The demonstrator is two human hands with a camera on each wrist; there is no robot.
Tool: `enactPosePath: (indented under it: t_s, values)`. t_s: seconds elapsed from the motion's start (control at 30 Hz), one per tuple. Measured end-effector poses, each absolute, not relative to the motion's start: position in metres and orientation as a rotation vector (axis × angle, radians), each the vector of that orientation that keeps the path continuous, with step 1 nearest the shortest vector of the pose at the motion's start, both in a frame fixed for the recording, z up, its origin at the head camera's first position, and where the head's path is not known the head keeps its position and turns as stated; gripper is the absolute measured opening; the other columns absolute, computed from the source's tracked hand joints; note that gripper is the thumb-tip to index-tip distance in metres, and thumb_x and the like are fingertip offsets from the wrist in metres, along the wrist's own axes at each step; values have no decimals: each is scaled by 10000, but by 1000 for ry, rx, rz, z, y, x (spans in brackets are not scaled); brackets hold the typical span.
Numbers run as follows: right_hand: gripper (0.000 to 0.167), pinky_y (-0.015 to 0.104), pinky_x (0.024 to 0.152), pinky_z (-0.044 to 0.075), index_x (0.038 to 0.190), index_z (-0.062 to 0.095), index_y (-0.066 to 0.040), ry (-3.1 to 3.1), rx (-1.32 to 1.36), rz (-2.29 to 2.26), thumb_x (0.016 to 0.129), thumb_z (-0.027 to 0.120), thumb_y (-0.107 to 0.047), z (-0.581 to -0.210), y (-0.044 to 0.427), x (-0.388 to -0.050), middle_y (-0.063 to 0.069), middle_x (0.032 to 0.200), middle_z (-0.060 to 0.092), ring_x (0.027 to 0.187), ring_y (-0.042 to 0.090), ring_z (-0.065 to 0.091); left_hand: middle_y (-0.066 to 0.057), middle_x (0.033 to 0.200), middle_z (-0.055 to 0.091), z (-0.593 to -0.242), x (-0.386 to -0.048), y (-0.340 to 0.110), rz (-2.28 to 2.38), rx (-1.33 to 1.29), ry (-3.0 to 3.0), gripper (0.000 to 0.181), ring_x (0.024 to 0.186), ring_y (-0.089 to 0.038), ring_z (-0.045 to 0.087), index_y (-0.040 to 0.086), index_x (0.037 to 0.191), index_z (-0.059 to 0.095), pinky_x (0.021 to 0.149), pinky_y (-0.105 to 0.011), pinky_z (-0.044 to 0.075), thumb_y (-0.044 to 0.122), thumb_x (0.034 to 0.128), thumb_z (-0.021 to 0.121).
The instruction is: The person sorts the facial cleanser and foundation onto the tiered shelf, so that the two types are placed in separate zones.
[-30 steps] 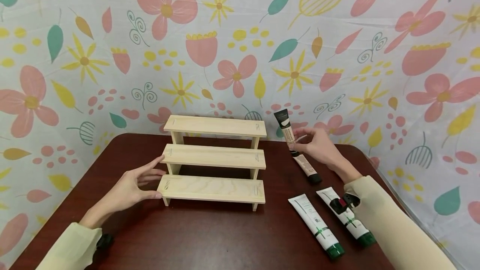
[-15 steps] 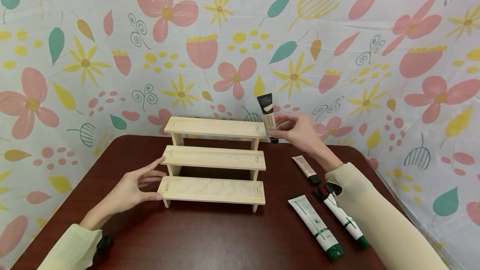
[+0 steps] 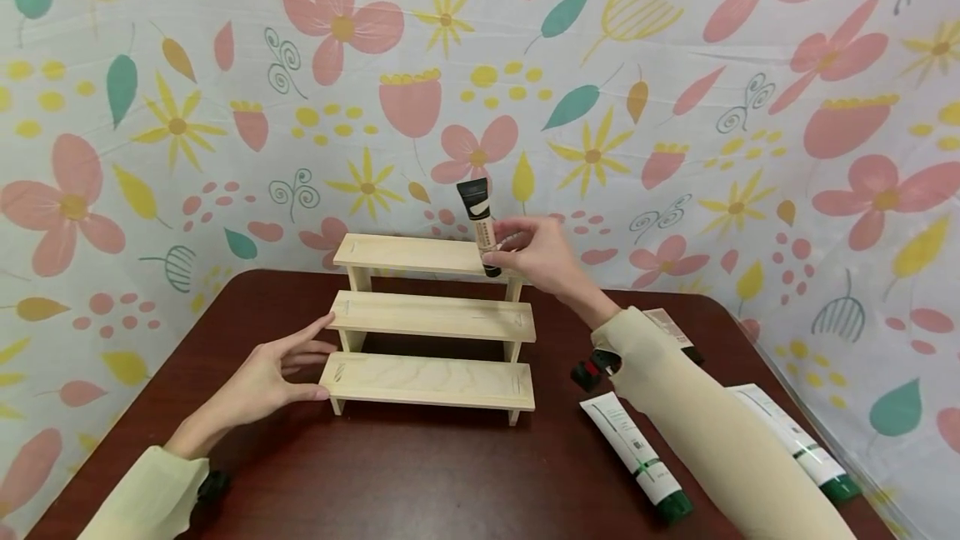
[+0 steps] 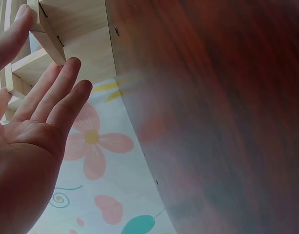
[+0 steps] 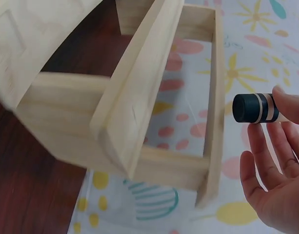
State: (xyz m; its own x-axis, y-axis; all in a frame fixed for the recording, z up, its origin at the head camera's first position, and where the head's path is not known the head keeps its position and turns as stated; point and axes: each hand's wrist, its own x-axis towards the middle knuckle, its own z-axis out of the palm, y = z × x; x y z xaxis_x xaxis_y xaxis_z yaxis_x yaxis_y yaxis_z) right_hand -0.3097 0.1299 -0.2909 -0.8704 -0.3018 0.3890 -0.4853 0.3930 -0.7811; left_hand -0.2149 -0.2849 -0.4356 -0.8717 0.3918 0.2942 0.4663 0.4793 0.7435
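A three-step wooden rack (image 3: pixel 431 315) stands on the dark table. The left hand (image 3: pixel 262 377) has its fingers spread and extended, touching the rack's left side; in the left wrist view this hand (image 4: pixel 37 131) reaches the wooden edges. The right hand (image 3: pixel 543 257) pinches a small beige tube with a black cap (image 3: pixel 480 223) upright, slightly tilted, at the right end of the top step. From the right wrist view, the tube's black cap (image 5: pixel 247 108) shows beyond the right hand (image 5: pixel 281 170), apart from the rack.
On the table's right side lie a white tube with green cap (image 3: pixel 633 452), another such tube (image 3: pixel 795 436) partly under the right sleeve (image 3: pixel 720 432), and a small pinkish tube (image 3: pixel 667 327) partly hidden by that arm. A floral cloth (image 3: pixel 480 65) hangs behind the table (image 3: pixel 420 473).
The right hand has carried the beige tube leftward and up, from beside the pinkish tube to the top step's right end. The left hand stays at the rack.
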Motion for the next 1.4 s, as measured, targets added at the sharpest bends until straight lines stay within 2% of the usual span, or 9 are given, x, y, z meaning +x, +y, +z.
enactPosePath:
  t_s: [0.17,0.43,0.77,1.4]
  values:
    - [382,363,747,624,1210,761,-22,-2430,665,1541,853,876,-97,-295,109,-317,110,1077,758,901,257,747,-60,1288,718,-436,-215,-284,-1360,-761,-2630,1044,1154,-263,716,206,1660,373,958,-519,567,146,792,950]
    - [401,321,735,590,1212,761,-55,-2410,574,1613,847,902,-141,-298,78,-329,73,1014,771,892,209,749,-107,1303,709,-434,-216,-284,-1366,-766,-2623,1057,1152,-276,716,202,1660,373,942,-533,573,106,781,952]
    - [401,351,805,608,1204,756,-21,-2321,597,1709,834,905,-68,-305,37,-341,80,1025,745,897,226,742,-74,1287,715,-436,-216,-284,-1367,-752,-2628,1057,1160,-286,712,226,1659,377,958,-533,565,120,780,955]
    - [353,299,730,611,1159,755,-5,-2248,611,1720,837,898,-36,-311,-17,-346,88,1001,734,858,207,747,-73,1279,718,-435,-217,-284,-1410,-731,-2631,1056,1155,-273,716,228,1653,390,969,-510,565,109,771,959]
